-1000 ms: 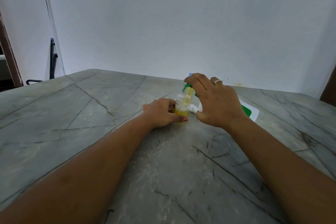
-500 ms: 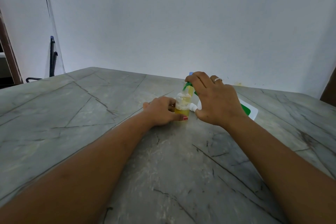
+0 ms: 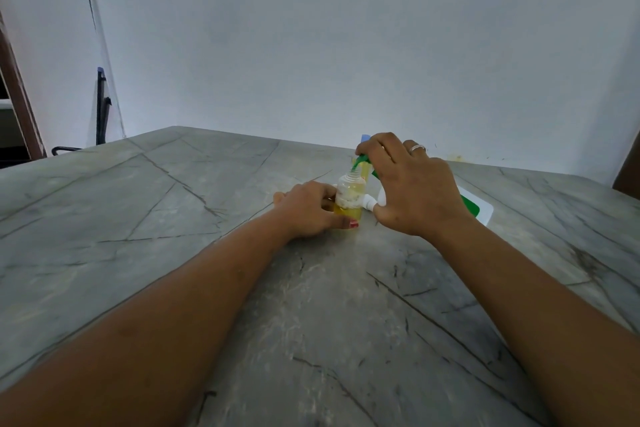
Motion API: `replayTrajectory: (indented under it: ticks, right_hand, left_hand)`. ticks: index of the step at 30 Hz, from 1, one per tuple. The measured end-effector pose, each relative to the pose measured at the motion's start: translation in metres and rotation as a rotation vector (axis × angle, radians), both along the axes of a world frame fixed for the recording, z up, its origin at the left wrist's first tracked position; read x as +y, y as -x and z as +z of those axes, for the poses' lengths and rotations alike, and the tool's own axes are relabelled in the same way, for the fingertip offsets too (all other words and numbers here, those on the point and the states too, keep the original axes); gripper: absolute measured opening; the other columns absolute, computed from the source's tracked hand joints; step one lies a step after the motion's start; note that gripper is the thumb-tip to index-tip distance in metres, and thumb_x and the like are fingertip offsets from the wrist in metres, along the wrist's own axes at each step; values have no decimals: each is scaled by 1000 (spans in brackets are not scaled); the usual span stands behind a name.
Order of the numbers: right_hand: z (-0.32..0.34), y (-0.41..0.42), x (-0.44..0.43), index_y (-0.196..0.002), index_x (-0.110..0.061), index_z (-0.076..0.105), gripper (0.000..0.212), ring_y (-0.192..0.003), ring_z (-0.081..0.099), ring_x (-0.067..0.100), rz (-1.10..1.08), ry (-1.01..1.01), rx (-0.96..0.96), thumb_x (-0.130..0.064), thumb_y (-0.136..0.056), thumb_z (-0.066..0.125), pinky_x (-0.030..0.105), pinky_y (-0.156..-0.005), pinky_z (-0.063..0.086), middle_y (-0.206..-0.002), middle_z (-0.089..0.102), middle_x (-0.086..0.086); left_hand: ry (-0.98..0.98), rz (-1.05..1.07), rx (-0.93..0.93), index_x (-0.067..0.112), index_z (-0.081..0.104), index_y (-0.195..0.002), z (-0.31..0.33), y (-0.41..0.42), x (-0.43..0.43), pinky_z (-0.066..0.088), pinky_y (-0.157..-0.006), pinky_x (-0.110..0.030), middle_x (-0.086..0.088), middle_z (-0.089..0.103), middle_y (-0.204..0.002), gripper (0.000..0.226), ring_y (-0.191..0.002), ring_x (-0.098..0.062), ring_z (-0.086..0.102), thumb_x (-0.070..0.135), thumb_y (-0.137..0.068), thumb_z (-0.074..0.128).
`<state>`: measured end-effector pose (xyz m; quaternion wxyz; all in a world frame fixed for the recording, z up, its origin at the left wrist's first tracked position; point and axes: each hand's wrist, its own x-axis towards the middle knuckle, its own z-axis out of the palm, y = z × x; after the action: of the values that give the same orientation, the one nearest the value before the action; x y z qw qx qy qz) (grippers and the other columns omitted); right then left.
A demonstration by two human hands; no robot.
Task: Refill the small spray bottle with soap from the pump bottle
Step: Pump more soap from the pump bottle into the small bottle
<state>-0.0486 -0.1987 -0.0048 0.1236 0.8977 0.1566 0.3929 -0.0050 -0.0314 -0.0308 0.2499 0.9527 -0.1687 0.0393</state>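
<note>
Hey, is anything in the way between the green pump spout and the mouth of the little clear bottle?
Nothing visible. The green pump spout points down just above the open threaded neck of the small clear plastic bottle, which the left hand grips; the right hand grips the pump.

We see a grey, dark-veined stone surface (image 3: 180, 225). The small spray bottle (image 3: 349, 198) stands on it, the pump bottle (image 3: 366, 172) just behind, a white-and-green flat packet (image 3: 479, 210) lying near to its right.
</note>
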Motion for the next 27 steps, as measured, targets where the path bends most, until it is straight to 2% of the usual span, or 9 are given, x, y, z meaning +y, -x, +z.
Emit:
replayTrajectory:
  ticks: [7,15,18,22,27]
  right_hand:
    - [-1,2,0,-127,-25,34,82,-91,57,28,13,26,-24,-38,-58,76,27,-52,40,-127,46,1]
    - [0,0,-3,-120,-27,34,76,-91,55,26,34,-13,-1,-39,-58,77,29,-54,45,-120,46,0]
    - [1,0,-3,-121,-27,35,75,-90,55,26,29,-11,-7,-38,-58,76,27,-52,42,-120,46,0]
    - [0,1,-1,-127,-26,35,78,-94,55,27,14,16,-8,-36,-60,74,28,-53,43,-127,45,0]
    - [-1,2,-3,-133,-26,35,83,-93,57,29,0,34,-28,-40,-61,74,25,-52,37,-133,44,-1]
  left_hand:
    - [-10,7,-4,28,46,-136,0,0,1,36,-104,-45,4,59,-128,70,-116,-16,53,61,-76,61]
    - [-39,1,-19,29,45,-137,1,2,0,34,-104,-44,5,59,-128,69,-117,-15,52,60,-78,61]
    - [-48,1,-33,30,45,-137,1,1,0,36,-101,-42,5,59,-128,69,-116,-15,53,61,-78,60]
    - [-48,8,-28,29,45,-136,0,0,0,37,-103,-44,5,59,-128,69,-116,-15,53,62,-77,59]
    - [-49,17,-33,29,45,-136,-1,0,0,36,-103,-45,5,59,-128,69,-116,-16,53,63,-77,59]
